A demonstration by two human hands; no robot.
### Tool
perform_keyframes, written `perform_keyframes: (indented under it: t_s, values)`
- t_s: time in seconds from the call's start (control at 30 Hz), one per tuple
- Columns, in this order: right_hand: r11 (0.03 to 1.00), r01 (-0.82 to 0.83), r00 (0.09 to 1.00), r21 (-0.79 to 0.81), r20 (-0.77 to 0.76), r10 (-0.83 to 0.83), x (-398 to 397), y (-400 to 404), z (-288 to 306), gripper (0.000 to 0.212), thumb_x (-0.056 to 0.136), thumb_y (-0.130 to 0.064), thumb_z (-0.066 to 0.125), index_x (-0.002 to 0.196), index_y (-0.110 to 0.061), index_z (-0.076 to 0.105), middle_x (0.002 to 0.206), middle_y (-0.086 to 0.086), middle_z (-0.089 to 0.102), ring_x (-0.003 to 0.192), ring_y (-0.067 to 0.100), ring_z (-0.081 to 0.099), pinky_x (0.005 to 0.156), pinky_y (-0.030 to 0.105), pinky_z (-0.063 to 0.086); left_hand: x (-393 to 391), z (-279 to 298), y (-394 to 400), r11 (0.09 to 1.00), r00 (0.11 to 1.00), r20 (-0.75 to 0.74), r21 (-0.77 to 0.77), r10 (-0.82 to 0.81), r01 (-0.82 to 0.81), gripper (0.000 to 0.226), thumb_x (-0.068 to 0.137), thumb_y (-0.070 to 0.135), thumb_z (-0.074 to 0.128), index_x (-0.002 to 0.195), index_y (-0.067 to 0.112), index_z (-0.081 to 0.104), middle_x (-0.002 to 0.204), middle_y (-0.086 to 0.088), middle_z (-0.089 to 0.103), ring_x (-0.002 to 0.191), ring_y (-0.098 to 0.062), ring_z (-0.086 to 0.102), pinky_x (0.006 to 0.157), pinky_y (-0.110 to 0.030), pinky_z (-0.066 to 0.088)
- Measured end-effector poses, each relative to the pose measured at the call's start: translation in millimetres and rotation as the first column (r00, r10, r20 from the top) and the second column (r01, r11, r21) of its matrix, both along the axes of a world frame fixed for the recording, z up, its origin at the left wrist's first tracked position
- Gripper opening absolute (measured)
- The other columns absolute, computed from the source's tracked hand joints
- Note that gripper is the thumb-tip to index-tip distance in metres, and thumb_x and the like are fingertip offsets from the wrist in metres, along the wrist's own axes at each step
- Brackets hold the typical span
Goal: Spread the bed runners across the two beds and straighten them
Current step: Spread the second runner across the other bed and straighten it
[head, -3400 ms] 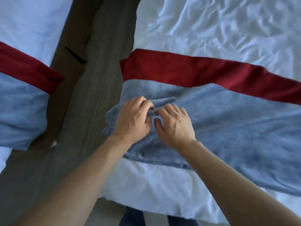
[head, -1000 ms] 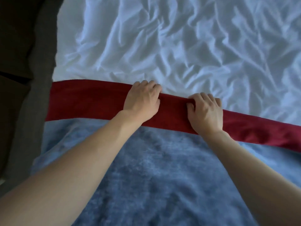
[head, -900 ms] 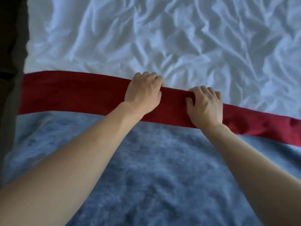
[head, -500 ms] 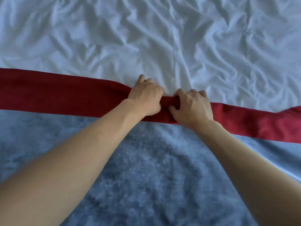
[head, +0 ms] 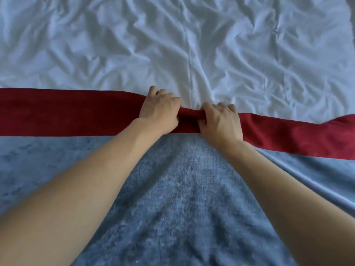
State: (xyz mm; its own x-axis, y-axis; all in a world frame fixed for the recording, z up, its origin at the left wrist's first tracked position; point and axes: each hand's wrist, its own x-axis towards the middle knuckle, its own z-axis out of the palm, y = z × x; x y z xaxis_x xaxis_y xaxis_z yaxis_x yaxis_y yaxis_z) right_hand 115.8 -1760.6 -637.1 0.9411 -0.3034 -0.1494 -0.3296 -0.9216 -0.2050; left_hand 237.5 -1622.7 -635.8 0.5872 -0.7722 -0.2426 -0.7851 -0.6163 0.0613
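Both hands [head: 189, 117] bunching runner's [head: 76, 112] far edge

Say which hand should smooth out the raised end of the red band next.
Right, probably. The right hand grips the red band nearest the side where it ripples up at the frame's right edge; the left hand holds the part that already lies flat.

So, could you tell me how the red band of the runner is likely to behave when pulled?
Probably floppy: the red band bunches between the left hand and right hand. Likely to drag the wrinkled white sheet.
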Motion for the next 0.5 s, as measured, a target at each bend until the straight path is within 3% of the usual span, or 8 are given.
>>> perform_keyframes:
  t_s: [0.07,0.17,0.3,0.5]
  values:
    - [1.0,0.02,1.0,-0.005,0.021,-0.02,-13,0,4,0.026,0.087,-0.04,0.059,0.091,-0.015,0.058,0.082,0.003,0.067,0.086,0.03,0.058,0.085,0.041,0.036,1,-1,2,1.0,1.0,0.021,-0.016,0.022,-0.022,0.005,0.085,0.026,0.06,0.088,0.022,0.06,0.089,0.004,0.061,0.086,-0.021,0.051,0.089,-0.037,0.03]
    - [0.987,0.156,0.983,0.034,0.097,-0.158,-22,-13,12,0.039,0.091,-0.056,0.046,0.079,-0.02,0.057,0.067,-0.004,0.058,0.077,0.024,0.057,0.088,0.041,0.039,-3,5,-9,0.999,0.998,-0.054,-0.033,-0.017,0.015,0.019,0.081,0.039,0.061,0.082,0.021,0.057,0.084,0.003,0.058,0.085,-0.021,0.05,0.088,-0.039,0.028]
    - [0.982,0.189,0.979,0.013,0.081,-0.189,-28,-35,19,0.044,0.099,-0.04,0.034,0.063,-0.018,0.044,0.056,-0.006,0.042,0.07,0.03,0.052,0.084,0.042,0.036,-29,12,-47,0.992,0.988,-0.125,-0.095,-0.09,0.078,0.033,0.078,0.052,0.06,0.09,0.021,0.058,0.086,0.003,0.06,0.09,-0.021,0.053,0.09,-0.039,0.028]
    - [0.997,0.078,0.995,0.006,0.068,-0.078,-41,-71,18,0.04,0.099,-0.035,0.038,0.064,-0.017,0.045,0.062,0.002,0.059,0.071,0.029,0.054,0.084,0.044,0.04,-55,12,-100,0.994,0.992,-0.113,-0.1,-0.057,0.045,0.029,0.081,0.046,0.056,0.096,0.02,0.057,0.09,0.004,0.062,0.091,-0.021,0.055,0.09,-0.039,0.028]
